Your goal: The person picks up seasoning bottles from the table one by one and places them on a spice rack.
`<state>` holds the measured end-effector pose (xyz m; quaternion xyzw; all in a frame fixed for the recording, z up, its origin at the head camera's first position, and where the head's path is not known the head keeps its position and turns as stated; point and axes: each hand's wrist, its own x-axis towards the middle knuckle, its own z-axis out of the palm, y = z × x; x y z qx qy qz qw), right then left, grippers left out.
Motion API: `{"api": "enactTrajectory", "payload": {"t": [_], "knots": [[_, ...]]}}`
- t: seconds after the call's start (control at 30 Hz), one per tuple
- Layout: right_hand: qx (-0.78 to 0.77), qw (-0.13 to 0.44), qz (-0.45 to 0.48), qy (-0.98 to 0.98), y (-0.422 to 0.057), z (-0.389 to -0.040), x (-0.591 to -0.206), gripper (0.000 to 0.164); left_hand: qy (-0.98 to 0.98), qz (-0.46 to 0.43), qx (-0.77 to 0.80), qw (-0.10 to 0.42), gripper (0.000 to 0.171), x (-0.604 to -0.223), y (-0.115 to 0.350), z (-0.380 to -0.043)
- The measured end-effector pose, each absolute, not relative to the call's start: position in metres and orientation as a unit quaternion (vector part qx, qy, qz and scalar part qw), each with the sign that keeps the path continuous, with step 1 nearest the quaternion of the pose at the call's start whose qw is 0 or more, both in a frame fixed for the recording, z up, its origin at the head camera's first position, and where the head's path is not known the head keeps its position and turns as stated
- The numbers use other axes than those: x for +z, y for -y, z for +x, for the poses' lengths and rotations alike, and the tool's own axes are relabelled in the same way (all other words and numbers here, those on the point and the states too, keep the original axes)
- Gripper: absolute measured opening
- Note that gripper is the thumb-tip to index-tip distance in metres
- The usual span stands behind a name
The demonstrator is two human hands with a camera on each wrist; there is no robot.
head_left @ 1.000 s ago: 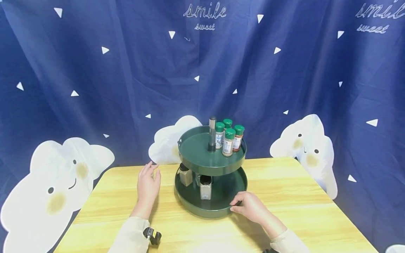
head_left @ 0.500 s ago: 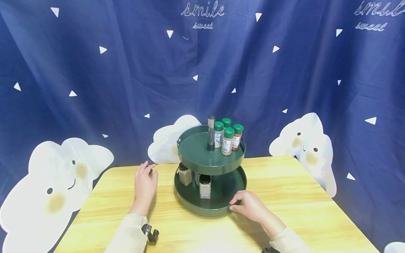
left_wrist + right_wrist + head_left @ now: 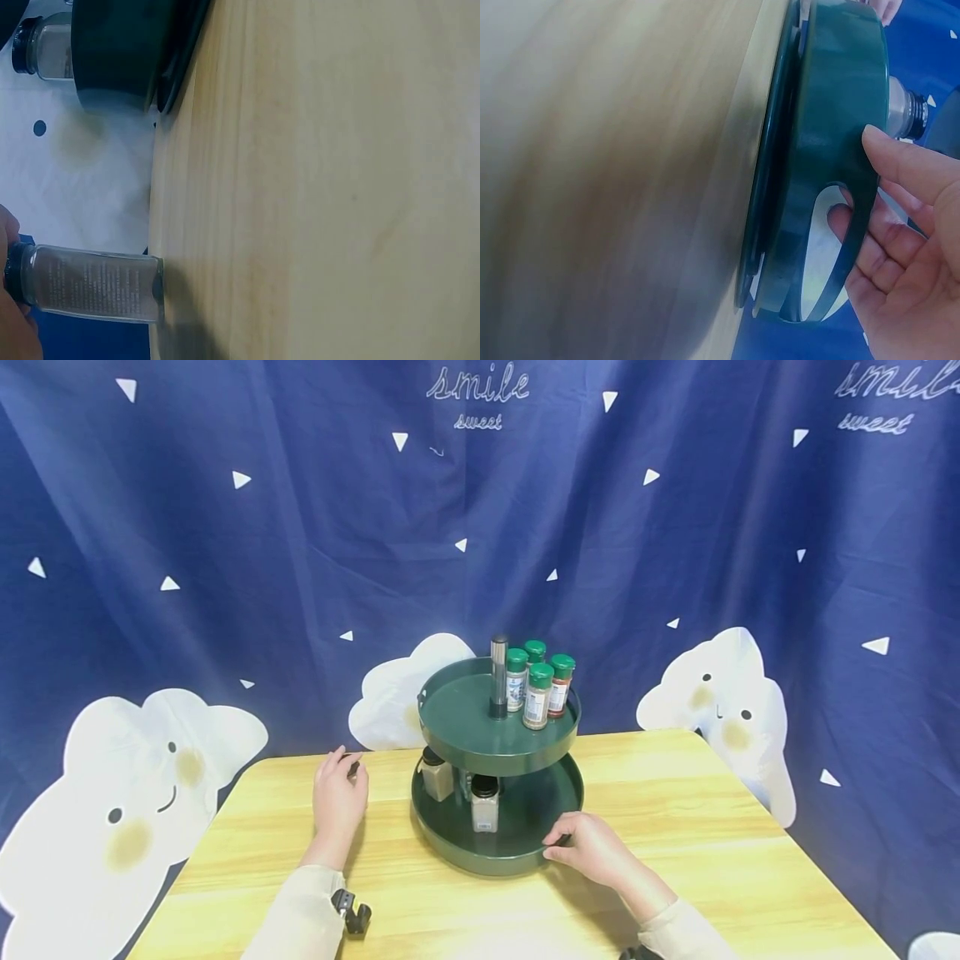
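Note:
A green two-tier turntable rack [image 3: 498, 760] stands on the table. My right hand [image 3: 592, 847] pinches the rim of its lower tray [image 3: 487, 862]; in the right wrist view the thumb lies on the outer wall beside a cut-out handle [image 3: 855, 247], fingers behind it. My left hand [image 3: 339, 802], left of the rack, holds a clear square spice jar [image 3: 97, 283] by its black lid, upright with its base right at the table surface. In the head view the hand hides most of that jar. Black-lidded spice jars [image 3: 485, 808] stand in the lower tray's left half.
Several green-capped spice bottles [image 3: 537, 697] stand on the upper tray, right of the central post [image 3: 498, 681]. The wooden table [image 3: 420, 918] has its far edge close behind the rack. A blue curtain [image 3: 375, 527] with white cloud prints hangs behind it.
My left hand has shifted slightly left, away from the rack, with the spice jar. The right hand stays on the lower tray's rim. The head view has shifted slightly.

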<state>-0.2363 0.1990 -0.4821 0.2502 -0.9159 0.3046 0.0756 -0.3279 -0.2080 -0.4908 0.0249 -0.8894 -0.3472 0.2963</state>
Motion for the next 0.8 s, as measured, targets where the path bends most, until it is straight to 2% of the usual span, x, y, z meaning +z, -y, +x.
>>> {"api": "enactTrajectory", "payload": {"t": [0.8], "knots": [[0.308,0.078,0.251,0.914,-0.199,-0.2354,-0.4814,0.008,0.884,-0.002,-0.35,0.31,0.025,-0.4954,0.2106,-0.3291]]}}
